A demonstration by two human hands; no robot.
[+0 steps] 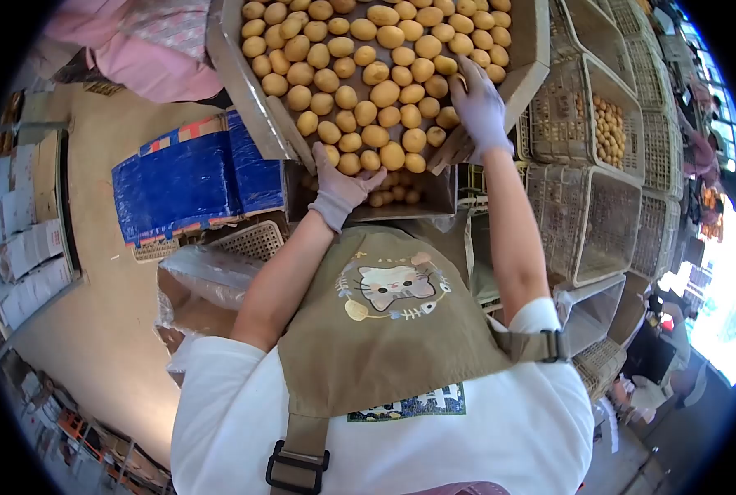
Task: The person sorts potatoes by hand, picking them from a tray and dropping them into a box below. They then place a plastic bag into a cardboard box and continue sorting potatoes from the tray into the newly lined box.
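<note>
Many round, yellow-orange fruits (376,73) lie across a wide sorting tray with raised wooden sides (531,78). My left hand (343,183), in a pale glove, is at the tray's narrow front opening, thumb and fingers apart around the nearest fruits. Also gloved, my right hand (478,106) reaches over the right side of the tray, its fingers stretched out and touching fruits at that edge. Below the opening, a box (434,205) holds more of the same fruits, partly hidden by my left hand and the apron.
Plastic crates (587,219) are stacked on the right, one with fruits (609,132) inside. To the left stand a blue-wrapped box (174,186) and a plastic-lined carton (199,285). A person in a pink top (149,62) is at the upper left.
</note>
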